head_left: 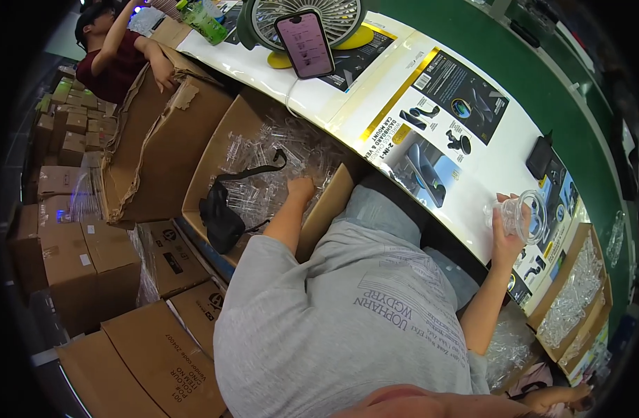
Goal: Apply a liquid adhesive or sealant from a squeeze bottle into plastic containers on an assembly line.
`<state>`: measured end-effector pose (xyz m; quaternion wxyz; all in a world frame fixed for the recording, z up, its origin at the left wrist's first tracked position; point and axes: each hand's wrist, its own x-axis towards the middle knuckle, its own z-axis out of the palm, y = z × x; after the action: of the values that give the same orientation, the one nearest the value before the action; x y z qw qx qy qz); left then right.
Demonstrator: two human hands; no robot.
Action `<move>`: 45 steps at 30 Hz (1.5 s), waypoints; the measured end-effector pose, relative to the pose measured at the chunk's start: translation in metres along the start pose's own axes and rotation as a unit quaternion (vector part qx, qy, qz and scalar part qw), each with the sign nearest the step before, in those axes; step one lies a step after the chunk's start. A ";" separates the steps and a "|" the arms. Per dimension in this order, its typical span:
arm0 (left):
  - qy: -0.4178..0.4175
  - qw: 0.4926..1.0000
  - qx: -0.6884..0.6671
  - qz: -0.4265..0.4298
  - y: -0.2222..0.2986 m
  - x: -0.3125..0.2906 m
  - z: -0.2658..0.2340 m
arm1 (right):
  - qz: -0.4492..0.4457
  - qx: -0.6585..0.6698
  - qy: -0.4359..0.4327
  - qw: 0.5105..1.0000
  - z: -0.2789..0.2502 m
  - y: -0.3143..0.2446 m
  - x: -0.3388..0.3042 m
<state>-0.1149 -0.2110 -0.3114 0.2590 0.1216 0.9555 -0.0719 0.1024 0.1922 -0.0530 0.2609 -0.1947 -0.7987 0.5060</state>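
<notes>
My right hand [506, 240] is closed around a clear plastic part [518, 216] with a round flanged rim, held over the right side of the table. On the left, my left hand [302, 188] is down in an open cardboard box [218, 139], its fingers curled among many loose clear plastic pieces [253, 157]. The pieces partly hide those fingertips, so what they grip cannot be made out. A black bag with a strap [223, 217] lies on the pieces, left of that hand.
A phone [305, 45] leans on a fan [319, 17] on the white table [483, 167], near a green bottle [202, 24]. Another box of clear parts [573, 299] stands at right. Stacked cartons [89, 258] fill the left. A co-worker [103, 56] is at upper left.
</notes>
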 end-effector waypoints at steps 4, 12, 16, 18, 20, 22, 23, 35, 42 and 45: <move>-0.140 0.988 0.052 -0.034 0.010 0.006 -0.012 | 0.004 0.022 0.005 1.000 0.001 0.000 0.000; -0.210 0.974 0.056 -0.056 0.001 0.013 -0.020 | 0.005 0.018 -0.002 1.000 0.000 0.001 0.000; -0.162 0.986 0.020 -0.029 0.007 0.013 -0.035 | 0.006 0.011 0.000 1.000 -0.003 0.003 -0.001; -0.141 0.989 -0.005 -0.030 -0.012 0.030 -0.017 | -0.005 0.009 -0.015 1.000 -0.002 0.001 0.000; -0.122 0.992 -0.029 -0.023 -0.015 0.043 -0.014 | -0.006 0.003 -0.015 1.000 -0.001 0.002 0.000; -0.067 0.991 -0.110 0.026 -0.010 0.053 -0.021 | -0.007 -0.008 -0.012 1.000 -0.003 0.002 0.000; -0.067 0.991 -0.109 0.030 -0.006 0.060 -0.024 | -0.003 -0.013 -0.010 1.000 -0.004 0.001 0.000; -0.006 0.947 -0.320 0.041 0.004 0.073 0.016 | 0.002 0.007 -0.017 1.000 -0.003 0.001 0.000; 0.097 0.903 -0.418 -0.022 0.025 0.051 0.015 | 0.002 0.004 -0.013 1.000 -0.003 0.002 -0.001; 0.070 0.890 -0.449 -0.043 0.026 0.052 0.014 | 0.001 -0.006 -0.019 1.000 -0.003 0.001 0.000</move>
<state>-0.1448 -0.1792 -0.3516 0.2156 -0.0440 0.9058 0.3622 0.1042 0.1941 -0.0529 0.2442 -0.1878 -0.8061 0.5052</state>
